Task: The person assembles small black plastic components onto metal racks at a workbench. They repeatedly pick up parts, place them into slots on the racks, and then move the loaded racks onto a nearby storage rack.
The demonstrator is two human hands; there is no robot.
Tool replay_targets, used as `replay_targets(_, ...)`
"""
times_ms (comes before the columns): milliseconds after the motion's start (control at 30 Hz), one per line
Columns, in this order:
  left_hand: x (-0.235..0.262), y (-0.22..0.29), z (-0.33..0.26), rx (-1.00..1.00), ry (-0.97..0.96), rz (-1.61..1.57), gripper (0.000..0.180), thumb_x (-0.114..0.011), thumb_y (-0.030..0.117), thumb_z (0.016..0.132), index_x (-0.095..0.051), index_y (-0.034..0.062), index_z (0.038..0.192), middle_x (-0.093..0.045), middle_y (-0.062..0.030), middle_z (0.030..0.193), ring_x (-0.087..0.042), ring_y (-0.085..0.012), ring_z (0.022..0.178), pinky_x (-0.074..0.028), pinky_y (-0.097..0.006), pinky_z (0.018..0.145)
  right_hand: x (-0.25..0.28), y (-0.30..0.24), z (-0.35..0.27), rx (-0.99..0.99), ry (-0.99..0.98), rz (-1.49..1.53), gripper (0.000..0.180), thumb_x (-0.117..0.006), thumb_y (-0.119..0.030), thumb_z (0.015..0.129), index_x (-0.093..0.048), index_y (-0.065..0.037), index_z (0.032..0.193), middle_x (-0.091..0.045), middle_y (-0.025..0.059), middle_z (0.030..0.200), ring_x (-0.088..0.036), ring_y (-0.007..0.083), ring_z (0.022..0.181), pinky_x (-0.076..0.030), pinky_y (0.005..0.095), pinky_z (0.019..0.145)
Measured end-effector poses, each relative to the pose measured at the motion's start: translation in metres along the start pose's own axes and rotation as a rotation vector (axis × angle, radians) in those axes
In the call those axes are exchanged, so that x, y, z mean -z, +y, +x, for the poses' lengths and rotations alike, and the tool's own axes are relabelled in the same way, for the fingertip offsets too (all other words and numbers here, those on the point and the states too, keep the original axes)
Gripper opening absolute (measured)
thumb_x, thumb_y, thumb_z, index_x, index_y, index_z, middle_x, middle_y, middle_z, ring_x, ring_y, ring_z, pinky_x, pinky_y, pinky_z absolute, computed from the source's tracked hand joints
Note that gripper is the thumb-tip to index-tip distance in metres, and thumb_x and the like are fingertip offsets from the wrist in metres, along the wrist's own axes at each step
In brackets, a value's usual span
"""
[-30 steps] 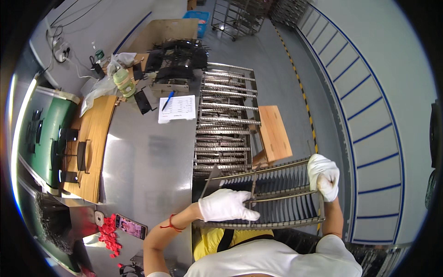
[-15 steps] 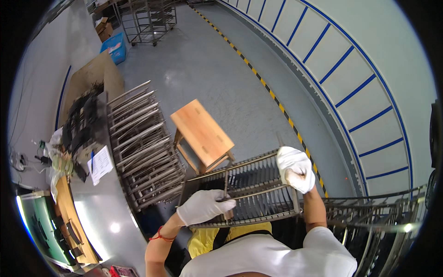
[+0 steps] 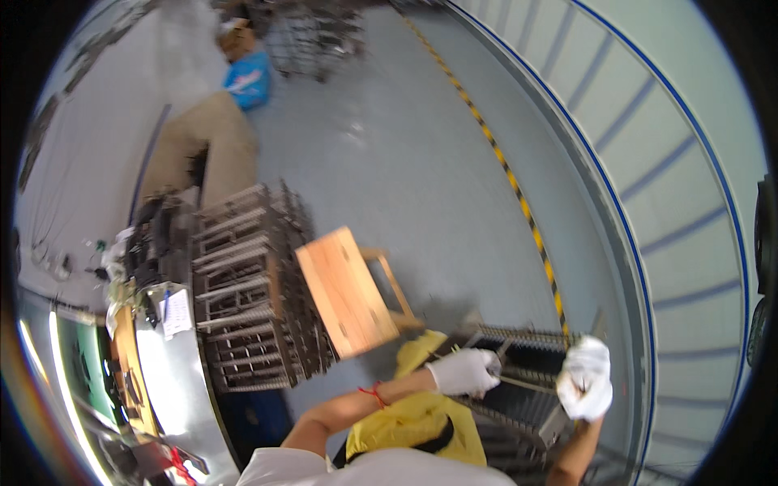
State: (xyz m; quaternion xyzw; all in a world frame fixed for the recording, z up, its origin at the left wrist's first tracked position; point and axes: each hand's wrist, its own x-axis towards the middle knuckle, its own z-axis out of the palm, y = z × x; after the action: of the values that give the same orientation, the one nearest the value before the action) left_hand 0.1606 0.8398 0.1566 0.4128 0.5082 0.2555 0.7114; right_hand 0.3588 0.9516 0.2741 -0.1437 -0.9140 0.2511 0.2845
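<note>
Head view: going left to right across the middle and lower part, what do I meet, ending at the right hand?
Green panel → wooden board → white paper sheet → stacked metal racks → wooden stool → left hand → right hand.

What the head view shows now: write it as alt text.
A person's white-gloved left hand and right hand hold a metal rack. To its left are a wooden stool, stacked racks and a worktable; a striped floor line runs beyond.
</note>
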Motion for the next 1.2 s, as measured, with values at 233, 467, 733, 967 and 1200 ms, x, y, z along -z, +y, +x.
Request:
replay_targets(233,0.129,0.047,0.038,-0.177,0.275,-0.061,0.016,-0.06,0.019,0.089,-0.059,0.0031,0.094,-0.062,-0.0062,0.063,-0.061,-0.0157,0.055,-0.046,-0.031,0.052,-0.018,0.076,0.149,0.222,-0.119,0.009,0.009,-0.057,-0.012,0.058,-0.053,-0.013,0.05,-0.046,0.0026,0.049,-0.047,0.0236,0.045,-0.037,0.0356,0.056)
replay_targets(467,0.305,0.091,0.032,-0.274,0.696,0.126,0.025,-0.061,0.03,0.089,-0.064,0.007,0.097,-0.065,-0.0055,0.066,-0.067,-0.0186,0.061,-0.051,-0.035,0.062,-0.063,0.149,0.384,0.774,-0.494,-0.027,0.015,-0.07,-0.028,0.07,-0.065,-0.014,0.072,-0.06,0.0018,0.068,-0.059,0.0205,0.06,-0.046,0.0351,0.059)
replay_targets(733,0.445,0.138,-0.012,0.066,1.041,0.23,0.029,-0.064,0.037,0.089,-0.066,0.0095,0.1,-0.068,-0.0063,0.07,-0.069,-0.0204,0.067,-0.053,-0.035,0.066,-0.164,0.219,0.571,0.922,-0.434,0.227,0.033,-0.056,-0.029,0.085,-0.054,-0.016,0.055,-0.045,0.0041,0.053,-0.05,0.0238,0.048,-0.039,0.0358,0.049)
replay_targets(967,0.594,0.126,0.01,0.096,1.18,0.099,0.038,-0.064,0.036,0.089,-0.067,-0.0007,0.097,-0.069,-0.0163,0.076,-0.068,-0.0292,0.073,-0.052,-0.041,0.073,-0.284,0.285,0.727,0.622,-0.541,0.472,0.026,-0.046,-0.012,0.081,-0.057,-0.007,0.058,-0.055,0.011,0.057,-0.052,0.0302,0.053,-0.043,0.0406,0.057)
replay_targets(1200,0.756,0.187,-0.013,-0.037,1.206,-0.165,0.031,-0.063,0.028,0.091,-0.063,-0.0031,0.086,-0.064,-0.0087,0.063,-0.063,-0.0184,0.058,-0.049,-0.034,0.059,-0.351,0.3,0.918,0.841,-0.448,0.642,0.023,-0.056,0.002,0.066,-0.041,-0.005,0.051,-0.043,0.0099,0.05,-0.042,0.0295,0.044,-0.034,0.0397,0.047)
